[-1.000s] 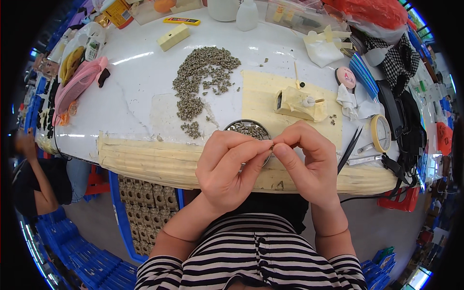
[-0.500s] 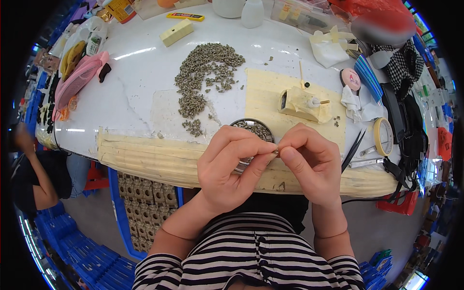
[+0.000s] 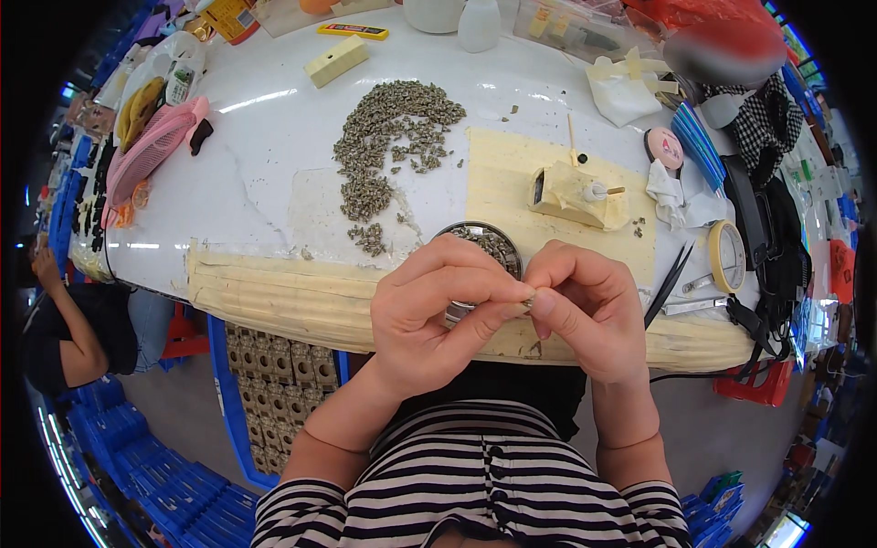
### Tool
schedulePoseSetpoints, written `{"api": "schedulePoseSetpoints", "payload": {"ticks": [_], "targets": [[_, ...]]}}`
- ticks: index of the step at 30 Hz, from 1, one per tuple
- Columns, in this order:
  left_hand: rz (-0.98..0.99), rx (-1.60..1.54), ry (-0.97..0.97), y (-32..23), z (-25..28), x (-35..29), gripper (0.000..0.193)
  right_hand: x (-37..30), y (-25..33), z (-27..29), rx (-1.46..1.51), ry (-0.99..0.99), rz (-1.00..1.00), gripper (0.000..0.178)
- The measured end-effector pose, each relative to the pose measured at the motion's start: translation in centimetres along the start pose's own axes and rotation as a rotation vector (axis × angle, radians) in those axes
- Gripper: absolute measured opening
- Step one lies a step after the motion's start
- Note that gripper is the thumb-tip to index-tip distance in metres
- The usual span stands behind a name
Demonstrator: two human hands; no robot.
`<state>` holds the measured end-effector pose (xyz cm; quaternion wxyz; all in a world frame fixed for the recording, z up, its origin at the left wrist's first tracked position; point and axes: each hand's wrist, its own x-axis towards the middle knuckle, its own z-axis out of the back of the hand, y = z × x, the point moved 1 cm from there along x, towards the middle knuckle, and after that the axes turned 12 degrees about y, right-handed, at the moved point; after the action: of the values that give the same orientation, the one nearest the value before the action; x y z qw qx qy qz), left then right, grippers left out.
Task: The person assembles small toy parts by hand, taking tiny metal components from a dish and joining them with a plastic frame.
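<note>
Fingertip to fingertip, my left hand (image 3: 429, 310) and my right hand (image 3: 598, 315) meet above the table's padded front edge, both closed in a pinch. A tiny metal part (image 3: 529, 300) shows between the tips, mostly covered by the fingers, so its exact shape cannot be made out. Just behind the hands stands a round metal dish (image 3: 518, 253), partly hidden by them, with many small metal parts inside. Farther back to the left, a loose pile of the same sort of small metal parts (image 3: 370, 142) lies on the white table.
A tape-covered block (image 3: 577, 196) with a thin stick sits on the yellowish sheet (image 3: 498, 169). Black tweezers (image 3: 670, 285) and a tape roll (image 3: 726, 258) lie at right. A blue crate (image 3: 228, 402) of metal blocks stands below the table, left. Another person (image 3: 82, 333) is at far left.
My pinched fingertips have come slightly nearer to me and tilted, with the right thumb pressed closer to the left fingers. The pile and dish stay as they were.
</note>
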<state>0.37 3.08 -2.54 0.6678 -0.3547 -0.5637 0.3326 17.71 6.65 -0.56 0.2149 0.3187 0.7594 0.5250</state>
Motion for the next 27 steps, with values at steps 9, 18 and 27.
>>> {"api": "schedulePoseSetpoints", "payload": {"ticks": [9,18,27], "targets": [[-0.045,0.179,0.011,-0.2,-0.2,0.0,0.023,-0.5,1.1,0.1,-0.316,-0.057,0.090,0.004],[-0.160,0.453,-0.028,-0.3,-1.1,0.0,0.027,-0.5,0.6,0.2,-0.442,-0.108,0.155,0.006],[-0.084,0.429,-0.104,-0.2,-1.3,0.0,0.027,-0.4,0.2,-0.5,-1.066,-0.241,0.535,0.022]]}}
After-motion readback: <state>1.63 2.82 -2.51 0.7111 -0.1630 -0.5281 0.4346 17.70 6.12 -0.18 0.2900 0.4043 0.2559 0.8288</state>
